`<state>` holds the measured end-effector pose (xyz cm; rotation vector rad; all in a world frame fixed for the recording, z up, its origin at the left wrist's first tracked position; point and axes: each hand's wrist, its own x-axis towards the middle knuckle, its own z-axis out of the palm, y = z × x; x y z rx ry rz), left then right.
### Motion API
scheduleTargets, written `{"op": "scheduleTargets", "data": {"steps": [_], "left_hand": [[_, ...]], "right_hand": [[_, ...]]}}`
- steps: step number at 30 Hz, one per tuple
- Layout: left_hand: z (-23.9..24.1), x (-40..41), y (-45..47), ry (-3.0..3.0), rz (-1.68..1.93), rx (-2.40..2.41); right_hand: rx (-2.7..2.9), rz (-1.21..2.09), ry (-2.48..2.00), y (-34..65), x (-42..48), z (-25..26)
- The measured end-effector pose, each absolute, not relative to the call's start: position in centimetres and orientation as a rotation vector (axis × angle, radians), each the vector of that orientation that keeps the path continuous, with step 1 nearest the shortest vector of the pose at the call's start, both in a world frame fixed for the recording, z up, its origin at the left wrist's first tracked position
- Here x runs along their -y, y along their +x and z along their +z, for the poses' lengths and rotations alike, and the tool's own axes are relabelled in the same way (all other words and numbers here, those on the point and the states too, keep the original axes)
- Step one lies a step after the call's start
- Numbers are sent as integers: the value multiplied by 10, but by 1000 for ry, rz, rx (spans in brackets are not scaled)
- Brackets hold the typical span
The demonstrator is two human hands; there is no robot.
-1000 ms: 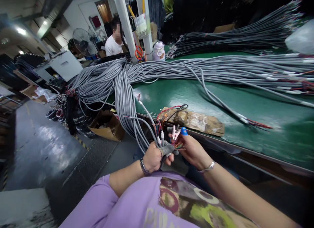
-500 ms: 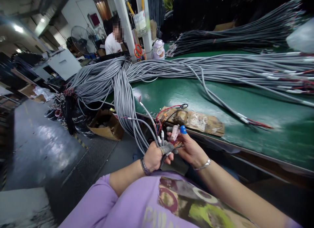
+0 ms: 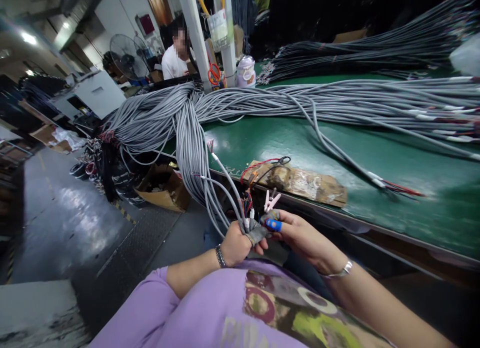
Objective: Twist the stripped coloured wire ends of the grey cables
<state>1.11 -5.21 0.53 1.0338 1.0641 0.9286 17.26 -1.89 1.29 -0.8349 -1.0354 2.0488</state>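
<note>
My left hand (image 3: 239,242) is closed around several grey cables (image 3: 237,208) just below their white-banded ends. Coloured wires (image 3: 246,202) fan out above that grip. Grey covering wraps its thumb. My right hand (image 3: 296,230), with a blue cover on the thumb, is pinched close against the left thumb tip. Whatever lies between its fingers is hidden. Just beyond the right fingertips, a pale pink clip (image 3: 270,201) shows at the table edge, its two prongs pointing up.
A worn cardboard strip (image 3: 300,184) lies along the edge of the green table (image 3: 262,140). Long grey cable bundles (image 3: 258,102) cross the table and hang over its left side. Below stands an open cardboard box (image 3: 165,190). A person (image 3: 173,63) sits farther back.
My right hand has lowered and turned, its blue-covered thumb coming down beside the left thumb. The pink clip now shows clearly beyond the fingers. My left hand keeps its grip.
</note>
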Motion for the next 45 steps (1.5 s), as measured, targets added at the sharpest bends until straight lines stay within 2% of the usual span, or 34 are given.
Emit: {"op": "scheduleTargets", "data": {"steps": [6,18,29,45], "left_hand": [[8,53,10,1071,789,-1095],[3,53,12,985,975,-1083],[18,45,12,809,1005,-1001],[19,35,25,833,930,-1044]], "right_hand": [[1188,1915,-915,168,25,19],[1062,1765,-1040,159,33,18],[722,1929,-898,176,5,-5],[632,1972,-765,155,-12,2]]}}
